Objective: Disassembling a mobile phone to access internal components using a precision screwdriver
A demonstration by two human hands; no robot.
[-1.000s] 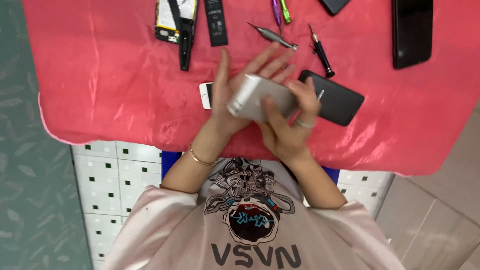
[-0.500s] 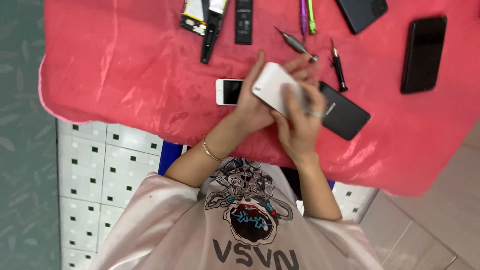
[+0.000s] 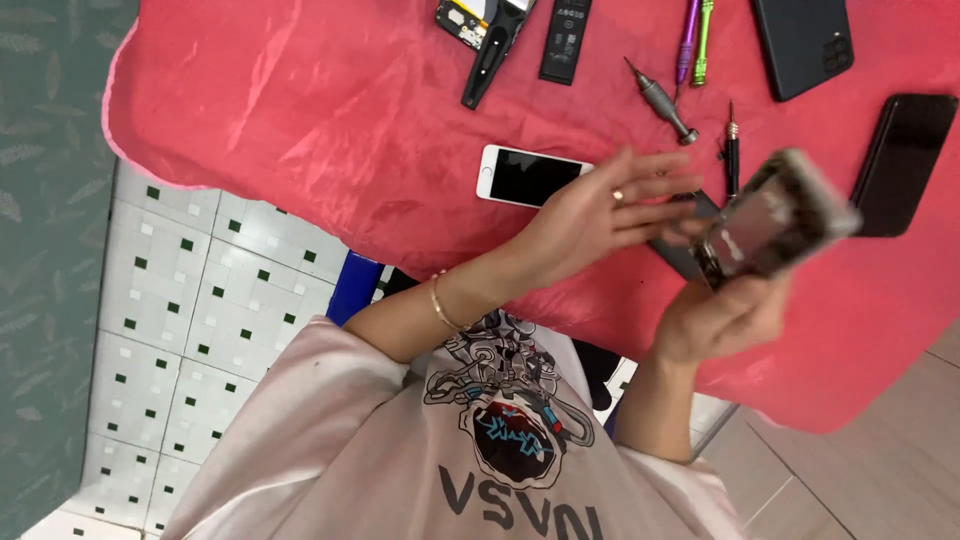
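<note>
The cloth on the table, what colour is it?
The cloth is plain red with a pinkish edge, seen in the head view, the only one.

phone repair bench: screwdrivers (image 3: pixel 660 100), opened phones (image 3: pixel 470 15)

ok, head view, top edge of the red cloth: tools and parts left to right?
Opened phone frame → black pry tool → black battery → grey screwdriver → purple screwdriver → green screwdriver → dark phone back cover.
</note>
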